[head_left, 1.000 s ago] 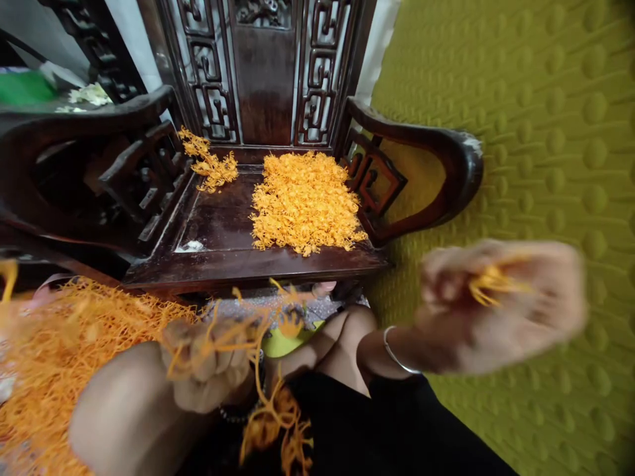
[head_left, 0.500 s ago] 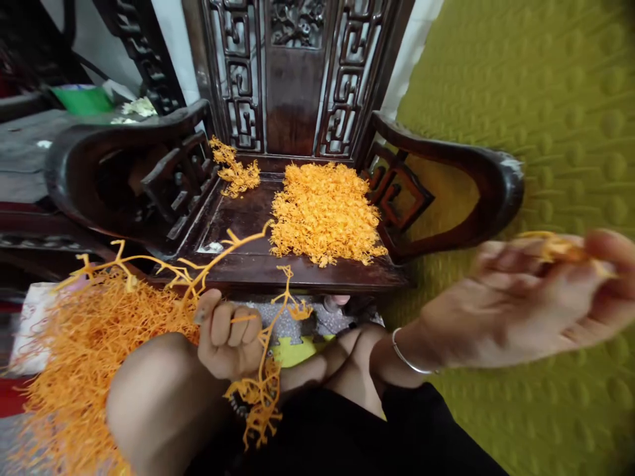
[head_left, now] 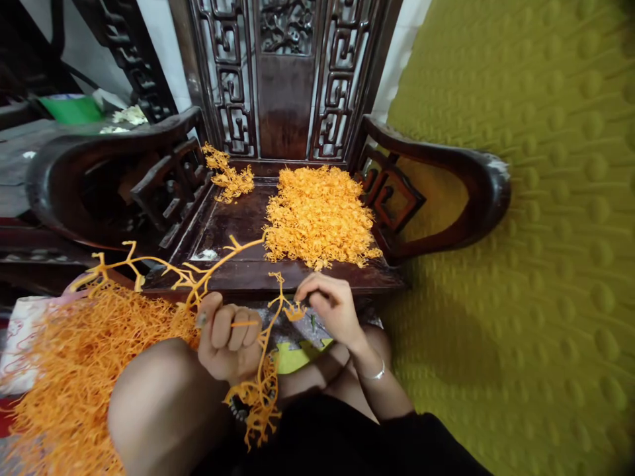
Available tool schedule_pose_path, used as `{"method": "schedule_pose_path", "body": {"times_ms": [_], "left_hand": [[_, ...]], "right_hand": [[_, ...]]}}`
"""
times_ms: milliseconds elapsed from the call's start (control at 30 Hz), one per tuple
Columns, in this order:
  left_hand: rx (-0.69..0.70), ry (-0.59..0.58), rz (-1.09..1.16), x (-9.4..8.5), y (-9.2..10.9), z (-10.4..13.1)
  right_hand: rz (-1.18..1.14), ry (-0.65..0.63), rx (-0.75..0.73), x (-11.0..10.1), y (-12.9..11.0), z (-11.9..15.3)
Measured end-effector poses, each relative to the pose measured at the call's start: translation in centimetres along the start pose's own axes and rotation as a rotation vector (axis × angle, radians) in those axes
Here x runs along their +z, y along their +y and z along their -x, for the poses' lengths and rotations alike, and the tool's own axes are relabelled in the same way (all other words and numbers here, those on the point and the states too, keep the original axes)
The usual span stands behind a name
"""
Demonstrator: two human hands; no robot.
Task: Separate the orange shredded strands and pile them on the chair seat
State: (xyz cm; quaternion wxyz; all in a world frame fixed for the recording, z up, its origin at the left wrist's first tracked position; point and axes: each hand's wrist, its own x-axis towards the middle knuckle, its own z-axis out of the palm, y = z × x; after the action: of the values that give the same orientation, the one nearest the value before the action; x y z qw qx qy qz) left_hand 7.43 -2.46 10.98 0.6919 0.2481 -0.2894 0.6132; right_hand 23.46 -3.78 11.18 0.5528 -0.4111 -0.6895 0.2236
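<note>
My left hand (head_left: 231,340) is closed in a fist around an orange branched plastic sprig (head_left: 218,270). One forked arm of it stretches up and to the left, and another stem rises on the right. Curly orange tufts (head_left: 260,403) hang below the fist over a beaded bracelet. My right hand (head_left: 335,307) is beside the small curled tip (head_left: 296,311) of the right stem, its index finger bent and apart from the thumb. Its fingertips are close to that tip; whether they touch it I cannot tell.
A dark carved wooden chair (head_left: 288,106) stands ahead; its seat bears a large heap of orange curly pieces (head_left: 320,215) and a smaller cluster (head_left: 228,175). Orange stems (head_left: 99,357) are piled at left. A green basin (head_left: 72,109) sits behind; a green textured surface (head_left: 496,297) fills the right.
My right hand has come in from the far right, where it held an orange piece, to the sprig's right stem; no piece shows in it now. My left hand keeps its grip.
</note>
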Motion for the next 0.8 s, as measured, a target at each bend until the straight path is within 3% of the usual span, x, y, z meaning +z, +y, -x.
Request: {"method": "schedule_pose_path", "body": {"times_ms": [100, 200, 267, 400, 467, 533, 567, 600, 633, 700, 733, 767, 800], "left_hand": [[-0.010, 0.042, -0.071, 0.3, -0.2, 0.0], [0.022, 0.149, -0.228, 0.7, 0.1, 0.1], [0.069, 0.239, -0.438, 1.0, 0.6, 0.4], [0.210, 0.436, -0.926, 1.9, 1.3, 1.2], [0.310, 0.646, -1.031, 2.6, 1.6, 1.8], [0.275, 0.787, -0.993, 2.9, 2.4, 2.3], [0.164, 0.754, -0.936, 2.7, 3.1, 2.5], [0.029, 0.630, -0.863, 2.2, 3.9, 2.6], [-0.102, 0.415, -0.782, 1.5, 4.8, 2.6], [-0.441, -0.220, -0.515, -0.7, 6.4, 2.7], [-0.541, -0.436, -0.346, -1.8, 6.8, 2.8], [-0.534, -0.551, -0.178, -2.7, 7.0, 3.1], [-0.426, -0.534, -0.016, -3.4, 6.9, 3.5]], "right_hand": [[0.056, 0.006, -0.107, 0.3, -2.4, 0.7], [0.101, 0.018, -0.034, -0.1, -3.4, 1.0], [0.011, -0.109, 0.089, -0.8, -3.7, 1.4], [-0.299, -0.534, 0.325, -1.3, -4.2, 3.8], [-0.487, -0.619, 0.425, -0.8, -4.2, 5.4], [-0.679, -0.663, 0.488, 0.0, -4.1, 7.1], [-0.752, -0.683, 0.498, 0.3, -4.0, 7.8], [-0.807, -0.688, 0.503, 0.6, -3.8, 8.3], [-0.847, -0.674, 0.505, 0.8, -3.7, 8.8], [-0.862, -0.663, 0.475, 0.9, -3.6, 9.3], [-0.828, -0.668, 0.430, 1.0, -3.6, 9.4], [-0.772, -0.671, 0.362, 1.0, -3.6, 9.4], [-0.704, -0.689, 0.279, 1.0, -3.7, 9.4]]}}
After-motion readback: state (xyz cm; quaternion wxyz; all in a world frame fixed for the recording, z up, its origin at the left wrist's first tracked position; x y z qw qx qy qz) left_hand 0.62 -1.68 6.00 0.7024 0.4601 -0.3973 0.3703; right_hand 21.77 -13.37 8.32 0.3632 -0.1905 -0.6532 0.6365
